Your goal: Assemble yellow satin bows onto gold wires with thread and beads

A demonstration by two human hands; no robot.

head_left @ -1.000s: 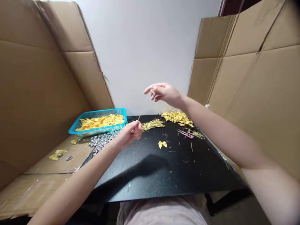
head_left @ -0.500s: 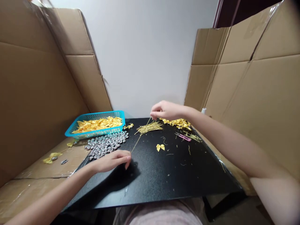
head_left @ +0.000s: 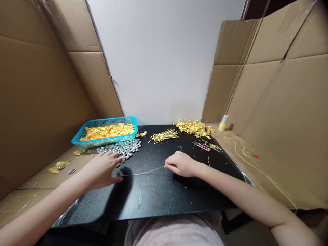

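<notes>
One pale thread (head_left: 143, 173) runs over the black counter (head_left: 159, 198), near end pinched in the right hand (head_left: 182, 164), fingers closed; left hand (head_left: 102, 168), thumb and fingers apart, hangs near silver beads (head_left: 129, 147).

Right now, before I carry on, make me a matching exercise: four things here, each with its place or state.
1. thread
2. pink snips
3. blue basket
4. white-and-yellow cone

A. upright at the right, beyond the black tabletop
B. filled with yellow ribbon pieces
C. pinched in the right hand
D. lying beside loose clippings

Pairs: 1-C, 2-D, 3-B, 4-A
</notes>
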